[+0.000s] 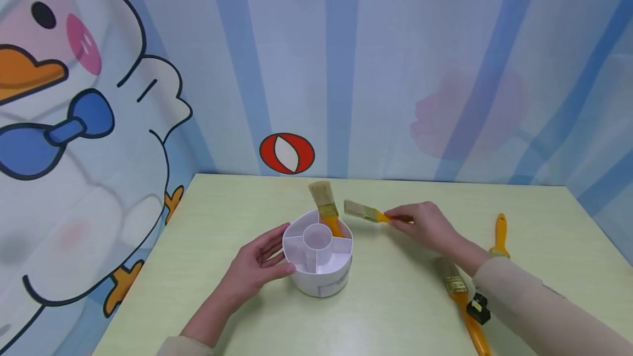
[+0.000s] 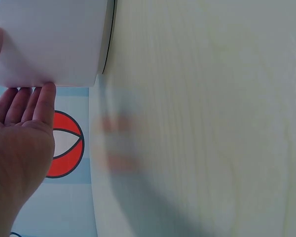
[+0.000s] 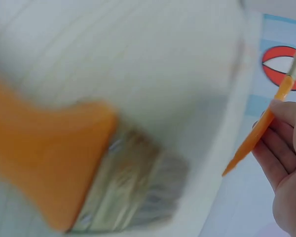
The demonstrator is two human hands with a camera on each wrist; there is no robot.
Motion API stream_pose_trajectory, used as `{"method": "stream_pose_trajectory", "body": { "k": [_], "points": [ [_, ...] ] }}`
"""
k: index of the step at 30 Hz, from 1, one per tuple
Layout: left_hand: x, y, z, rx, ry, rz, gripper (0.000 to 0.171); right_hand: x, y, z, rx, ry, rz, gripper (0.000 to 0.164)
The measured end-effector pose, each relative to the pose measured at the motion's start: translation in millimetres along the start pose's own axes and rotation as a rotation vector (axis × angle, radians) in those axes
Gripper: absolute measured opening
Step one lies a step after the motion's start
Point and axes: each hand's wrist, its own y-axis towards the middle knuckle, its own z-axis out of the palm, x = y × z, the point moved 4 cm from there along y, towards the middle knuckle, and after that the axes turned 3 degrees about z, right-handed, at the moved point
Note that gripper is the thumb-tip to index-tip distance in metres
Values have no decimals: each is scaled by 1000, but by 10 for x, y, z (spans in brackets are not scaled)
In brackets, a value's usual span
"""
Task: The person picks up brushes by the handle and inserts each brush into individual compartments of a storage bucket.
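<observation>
In the head view a white round desk organizer [image 1: 316,276], divided into compartments round a central cup, stands on the table. One paintbrush [image 1: 327,213] leans in its rear right compartment, bristles up. My left hand [image 1: 254,260] holds the organizer's left side, thumb towards the near side and fingers along the far side; the left wrist view shows fingertips against its wall [image 2: 49,44]. To the right of it, my right hand [image 1: 420,224] pinches a second paintbrush [image 1: 363,211] by its orange handle. Those bristles point left, towards the organizer, a short gap from its rim.
Two more orange-handled paintbrushes lie at the right: one paintbrush [image 1: 467,312] near my right forearm, another paintbrush [image 1: 501,235] farther back, partly behind the sleeve. A small black object [image 1: 478,309] is at my right wrist. A printed cloth backdrop [image 1: 386,70] stands behind the table [image 1: 237,196].
</observation>
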Motion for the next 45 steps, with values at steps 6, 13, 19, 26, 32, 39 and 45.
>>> {"method": "stream_pose_trajectory", "body": {
  "k": [6,13,19,26,32,39,45],
  "points": [
    [10,-1,-16,1,0,-2,85,111,17,-121,-27,327,162,25],
    [-2,4,-19,-3,-6,-1,84,369,22,-224,-43,566,241,32],
    [-9,-2,-17,-14,-10,-2,84,630,42,-227,-25,753,250,36],
    [-23,-25,7,-33,-4,-4,82,889,92,-186,-7,950,224,36],
    [-45,-39,40,-50,5,6,81,1091,144,-132,-6,1046,200,35],
    [-38,-44,48,-60,4,9,81,1215,233,-14,-31,1123,237,34],
    [-36,-51,54,-61,11,1,80,1270,274,95,-33,1141,257,34]
  ]
}}
